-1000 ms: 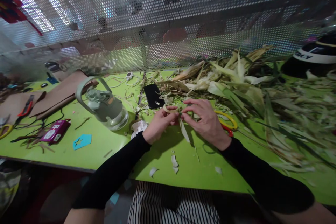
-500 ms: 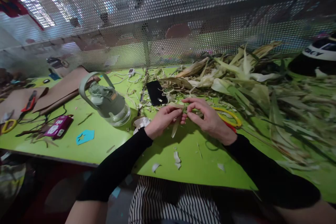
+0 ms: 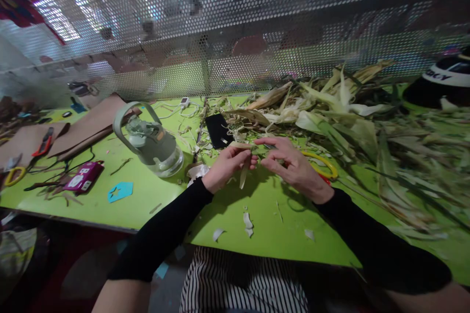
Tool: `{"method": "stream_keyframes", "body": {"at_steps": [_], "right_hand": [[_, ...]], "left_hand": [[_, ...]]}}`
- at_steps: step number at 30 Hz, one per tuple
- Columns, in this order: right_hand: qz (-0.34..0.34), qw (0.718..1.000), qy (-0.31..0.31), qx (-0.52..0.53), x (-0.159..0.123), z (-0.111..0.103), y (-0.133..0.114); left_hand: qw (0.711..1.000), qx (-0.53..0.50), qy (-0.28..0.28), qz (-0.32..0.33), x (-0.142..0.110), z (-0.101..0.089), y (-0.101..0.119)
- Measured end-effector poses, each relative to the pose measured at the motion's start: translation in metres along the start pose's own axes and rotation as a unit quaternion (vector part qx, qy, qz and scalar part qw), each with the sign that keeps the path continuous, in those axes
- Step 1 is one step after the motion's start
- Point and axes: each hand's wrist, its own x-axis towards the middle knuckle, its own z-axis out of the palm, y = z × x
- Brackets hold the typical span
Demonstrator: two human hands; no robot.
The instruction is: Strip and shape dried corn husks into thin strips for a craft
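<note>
My left hand [image 3: 235, 164] is closed around a pale corn husk strip [image 3: 243, 176], pinching it between thumb and fingers. One part of the strip lies across the top of the hand; another hangs below the fingers. Just to the right is my right hand [image 3: 288, 166], its index finger stretched toward the strip and apart from the thumb, with a small gap to the left hand. Nothing is plainly visible in its fingers. Behind the right wrist, partly covered, lies a tool with a yellow handle loop [image 3: 325, 162] and a red part.
A large heap of corn husks [image 3: 341, 107] covers the right side. Behind the left hand lies a black phone [image 3: 217, 129]; a green water bottle [image 3: 156, 146] stands left. Further left are a purple box [image 3: 83, 177] and red-handled cutters [image 3: 44, 143]. A perforated metal screen [image 3: 183, 58] closes the back.
My right hand has drawn slightly away from the left, and its fingers have opened from the husk strip. My left hand still holds the strip in nearly the same place.
</note>
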Motion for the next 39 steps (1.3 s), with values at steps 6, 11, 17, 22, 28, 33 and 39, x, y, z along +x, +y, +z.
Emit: {"method": "stream_keyframes", "body": {"at_steps": [6,11,17,22,28,33,39], "right_hand": [[0.077,0.995,0.06,-0.01,0.005,0.001,0.006],[0.121,0.992,-0.003,0.042,0.003,0.007,0.005],[0.184,0.965,0.042,0.182,0.001,0.013,0.002],[0.206,0.947,0.081,0.233,0.0,0.008,-0.002],[0.204,0.947,0.101,0.226,-0.002,0.009,0.004],[0.155,0.977,0.048,0.138,0.0,0.011,0.007],[0.143,0.988,0.024,0.056,-0.001,0.012,0.002]], "left_hand": [[0.998,0.047,-0.03,0.01,-0.004,0.001,0.001],[0.988,0.146,-0.028,0.048,-0.007,-0.002,0.0],[0.984,0.167,-0.041,0.048,-0.013,0.003,0.004],[0.985,0.169,-0.022,0.037,-0.016,0.009,0.011],[0.976,0.204,-0.047,0.054,-0.015,0.002,0.009],[0.966,0.228,-0.1,0.07,-0.011,-0.001,0.006],[0.954,0.271,-0.079,0.098,-0.012,0.001,0.005]]}}
